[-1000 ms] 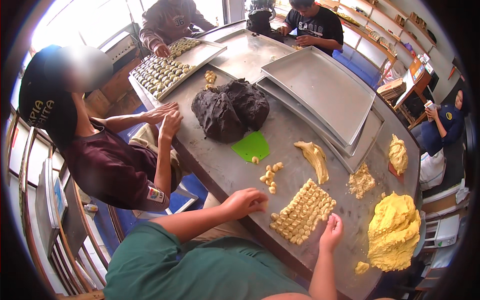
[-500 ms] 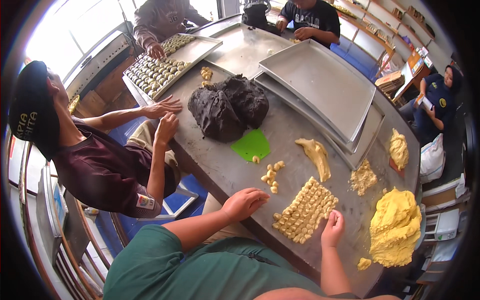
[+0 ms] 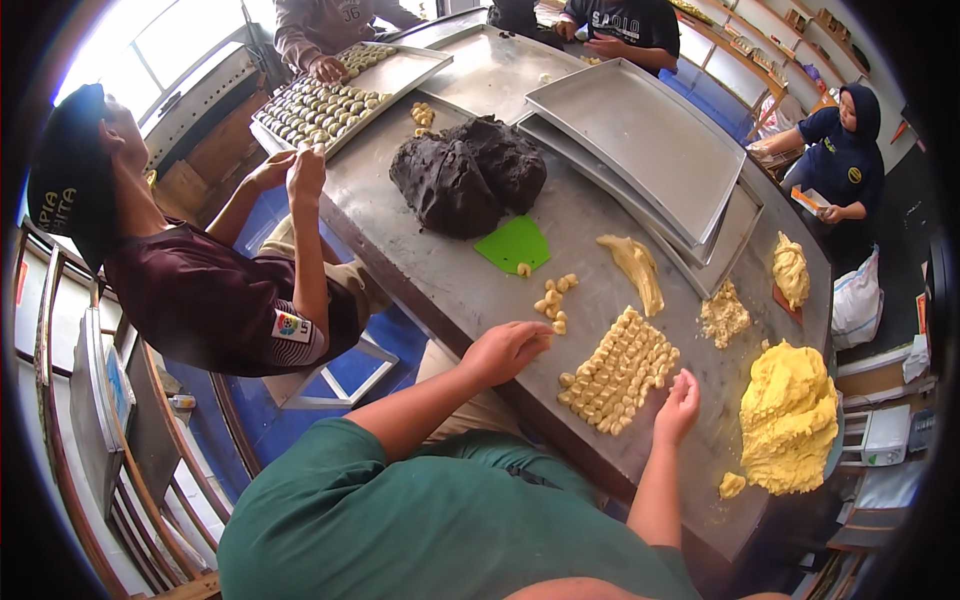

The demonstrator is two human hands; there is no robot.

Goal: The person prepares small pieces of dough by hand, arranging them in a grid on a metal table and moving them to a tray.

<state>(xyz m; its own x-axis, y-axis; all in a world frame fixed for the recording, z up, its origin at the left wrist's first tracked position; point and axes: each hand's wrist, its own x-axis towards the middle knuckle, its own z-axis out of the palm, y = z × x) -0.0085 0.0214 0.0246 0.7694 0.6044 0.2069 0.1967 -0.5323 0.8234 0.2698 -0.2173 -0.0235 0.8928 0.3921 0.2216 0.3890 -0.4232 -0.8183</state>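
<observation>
My left hand (image 3: 506, 353) hovers at the table's near edge, fingers bent together beside a small group of dough pieces (image 3: 552, 297); whatever may be between the fingertips is hidden. My right hand (image 3: 678, 408) is open, its fingers pointing up, just right of a tight block of small dough balls (image 3: 618, 375) in rows. Beyond the block lies a long strip of pale dough (image 3: 633, 272). A green scraper (image 3: 513, 246) lies flat near a big dark mound of filling (image 3: 455, 180).
On the right are a large yellow dough mass (image 3: 788, 420), crumbly dough (image 3: 723, 314) and a pale lump (image 3: 790, 270). Stacked metal trays (image 3: 640, 150) stand behind. A co-worker (image 3: 220, 270) sits at left near a tray of filled balls (image 3: 320, 110); another person (image 3: 845, 170) is at right.
My right hand has come off the edge of the dough-ball block, its fingers opening. The left co-worker has raised both hands from the table. The person at right now reaches an arm out sideways.
</observation>
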